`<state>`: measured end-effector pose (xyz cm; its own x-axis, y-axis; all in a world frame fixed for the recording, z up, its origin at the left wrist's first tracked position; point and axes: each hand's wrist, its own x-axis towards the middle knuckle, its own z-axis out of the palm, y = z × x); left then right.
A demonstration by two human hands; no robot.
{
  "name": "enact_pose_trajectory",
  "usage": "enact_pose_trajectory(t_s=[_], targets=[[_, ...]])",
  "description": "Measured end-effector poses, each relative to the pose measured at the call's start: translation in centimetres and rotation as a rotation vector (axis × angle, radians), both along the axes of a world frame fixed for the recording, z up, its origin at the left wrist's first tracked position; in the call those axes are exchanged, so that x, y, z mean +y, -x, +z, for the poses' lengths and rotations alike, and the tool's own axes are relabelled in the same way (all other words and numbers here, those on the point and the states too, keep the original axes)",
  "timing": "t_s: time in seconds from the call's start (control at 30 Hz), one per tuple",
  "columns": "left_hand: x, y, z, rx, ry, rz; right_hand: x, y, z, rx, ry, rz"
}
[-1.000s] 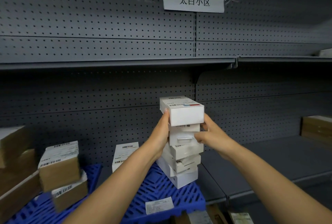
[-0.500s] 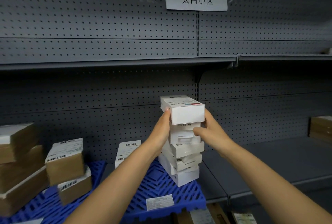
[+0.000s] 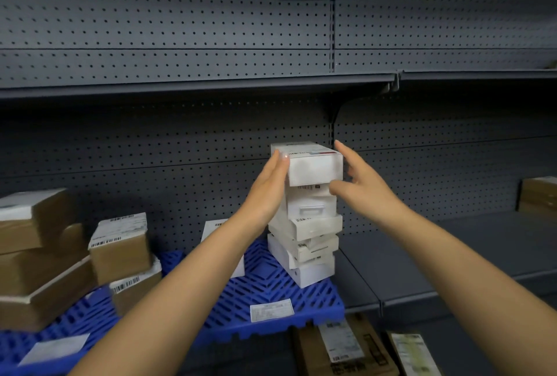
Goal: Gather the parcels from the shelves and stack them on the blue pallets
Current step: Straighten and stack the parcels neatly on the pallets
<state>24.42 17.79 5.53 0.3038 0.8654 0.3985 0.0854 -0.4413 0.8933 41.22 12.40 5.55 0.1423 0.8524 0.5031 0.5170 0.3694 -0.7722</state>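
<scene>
at frame centre, the left hand is pressing flat against the stack of white parcels standing on the blue pallet, the right hand is hovering spread; steadying both sides is advisable.

Both forearms were bare to the frame's edge, no sleeves in view, and the left hand and right hand were ungloved.
</scene>
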Motion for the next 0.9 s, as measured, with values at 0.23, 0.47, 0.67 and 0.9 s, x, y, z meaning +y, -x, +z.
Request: enact_pose_trajectory(t_s=[0.23, 0.47, 0.67, 0.9], targets=[[-1.2, 0.4, 0.7, -0.054, -0.032, 0.05, 0.6, 2.5, 0.5, 0.037, -0.02, 0.02], [0.1, 6.0, 0.2, -0.079, -0.064, 0.206, 2.8, 7.5, 0.4, 0.0, 0.018, 0.16], [2.2, 10.2, -2.2, -0.088, -0.006, 0.287, 6.1, 11.9, -1.7, -0.042, 0.087, 0.238], [6.1, 12.4, -7.3, -0.06, 0.144, 0.288, 10.5, 14.0, -6.2, -0.045, 0.23, 0.205]])
